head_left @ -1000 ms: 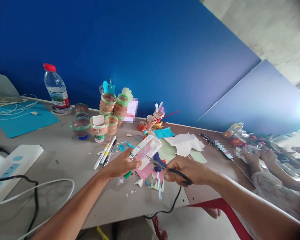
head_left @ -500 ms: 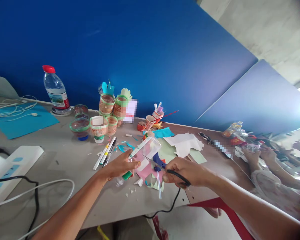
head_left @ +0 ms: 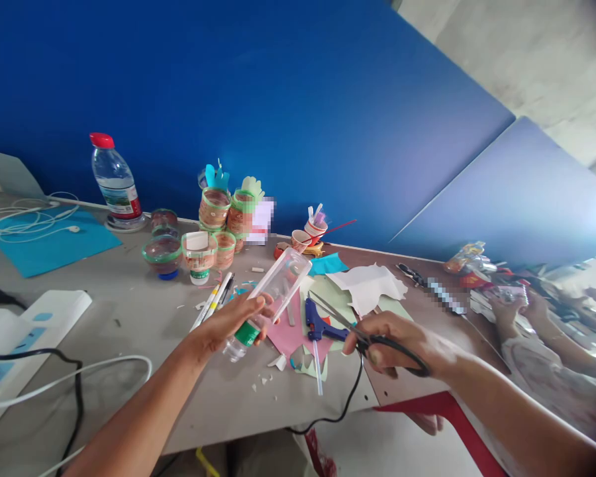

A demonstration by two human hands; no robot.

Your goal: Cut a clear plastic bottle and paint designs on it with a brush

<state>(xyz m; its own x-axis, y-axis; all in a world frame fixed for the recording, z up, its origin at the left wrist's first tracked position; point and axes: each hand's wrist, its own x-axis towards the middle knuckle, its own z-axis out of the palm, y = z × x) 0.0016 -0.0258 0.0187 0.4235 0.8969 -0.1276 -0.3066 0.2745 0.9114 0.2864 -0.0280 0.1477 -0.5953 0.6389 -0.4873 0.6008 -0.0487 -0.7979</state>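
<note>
My left hand [head_left: 238, 321] is wrapped round a clear plastic bottle [head_left: 284, 281] with a green label band; its neck points down toward me and its side looks cut open. In my right hand [head_left: 392, 341] are black-handled scissors [head_left: 332, 308], their blades pointing left, apart from the bottle. Below the blades lies a blue glue gun [head_left: 315, 321] with a clear glue stick in its back. It rests on pink paper [head_left: 283, 341] and pale green paper [head_left: 340, 303]. Small white scraps [head_left: 264, 379] are scattered on the table near the bottle neck.
Banded cups [head_left: 214, 211] and markers [head_left: 213, 301] stand or lie at left-centre. A red-capped bottle [head_left: 116, 182] is against the blue partition [head_left: 278, 99]. White power strips [head_left: 40, 331] with cables lie left. White torn paper [head_left: 372, 285] lies right; another person's hands [head_left: 509, 311] are beyond.
The scissors have moved right and away from the bottle with my right hand. My left hand has turned the bottle, so its open side and green band show more.
</note>
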